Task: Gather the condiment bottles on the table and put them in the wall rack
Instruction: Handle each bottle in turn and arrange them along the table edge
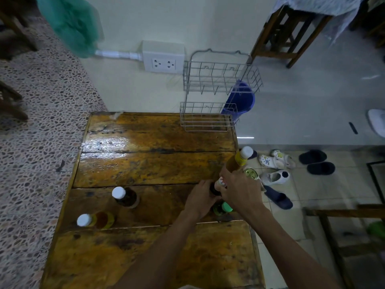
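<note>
At the right edge of the wooden counter, both hands work close together over a small cluster of bottles. The right hand has its fingers wrapped around the lower body of a tall amber bottle with a white cap and yellow neck band, which leans outward past the counter edge. The tilt suggests it is being lifted or steadied in a hand that is also crowding a second bottle. The left hand curls its fingers around a dark bottle with a red-and-white label between the two hands, probably to pass it over or bunch it with the amber one. Whether the left fingers fully close on it cannot be told, since the right hand covers that side.

Just below the hands stands a green-capped bottle, upright and apparently untouched. Well apart on the left side stand a dark bottle with a white cap and a yellow-labelled bottle with a white cap, both still to be gathered.

The wire wall rack hangs on the wall beyond the far right corner, its two tiers holding nothing. Gathering the nearest bottles first seems meant to save trips to it.
</note>
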The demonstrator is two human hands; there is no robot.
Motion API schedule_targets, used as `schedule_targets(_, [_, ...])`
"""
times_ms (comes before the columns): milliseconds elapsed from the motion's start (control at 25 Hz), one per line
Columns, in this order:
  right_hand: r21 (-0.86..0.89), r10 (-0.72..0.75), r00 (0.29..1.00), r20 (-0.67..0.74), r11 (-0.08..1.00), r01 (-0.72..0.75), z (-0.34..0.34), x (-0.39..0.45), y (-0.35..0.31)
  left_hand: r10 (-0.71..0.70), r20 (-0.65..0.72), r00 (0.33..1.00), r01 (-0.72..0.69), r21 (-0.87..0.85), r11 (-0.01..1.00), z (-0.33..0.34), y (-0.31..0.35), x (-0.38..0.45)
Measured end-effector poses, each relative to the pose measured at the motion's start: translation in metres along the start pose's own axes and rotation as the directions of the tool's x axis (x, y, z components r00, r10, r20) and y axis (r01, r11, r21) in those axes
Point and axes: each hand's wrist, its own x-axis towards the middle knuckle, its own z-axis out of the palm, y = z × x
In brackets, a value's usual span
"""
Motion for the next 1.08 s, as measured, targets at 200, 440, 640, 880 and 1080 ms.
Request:
schedule_targets(200, [-0.005, 0.008, 1.0, 0.012, 1.0, -0.008, 0.002, -0.004, -0.003, 0.014, -0.008, 1.0, -0.013, 0.03, 0.999, 0.001, -0.002, -0.004])
schedule_targets(440, [0.041, 0.064, 0.996, 0.063, 0.997, -0.066, -0.014, -0.011, -0.011, 0.035, -0.049, 0.998, -0.034, 0.02, 0.999, -0.011, 0.001, -0.019])
schedule_targets(640, [0.025, -0.008, 0.978, -0.207, 1.0, 0.014, -0.042, -0.024, -0.062, 0.0, -0.216, 0.976, -0.022, -0.101, 0.995, -0.04, -0.033, -0.066])
schedule_targets(880, [0.087, -0.314, 0.928, -0.199, 0.938, 0.336, -0.025, -0.014, -0.19, -0.246, -0.407, 0.88, 0.133, -0.286, 0.949, -0.086, -0.116, -0.144])
schedule_targets(1080, [0.004, -0.413, 0.895, -0.17, 0.908, 0.419, -0.005, 0.005, -0.255, -0.326, -0.396, 0.858, 0.169, -0.383, 0.908, -0.11, -0.138, -0.16])
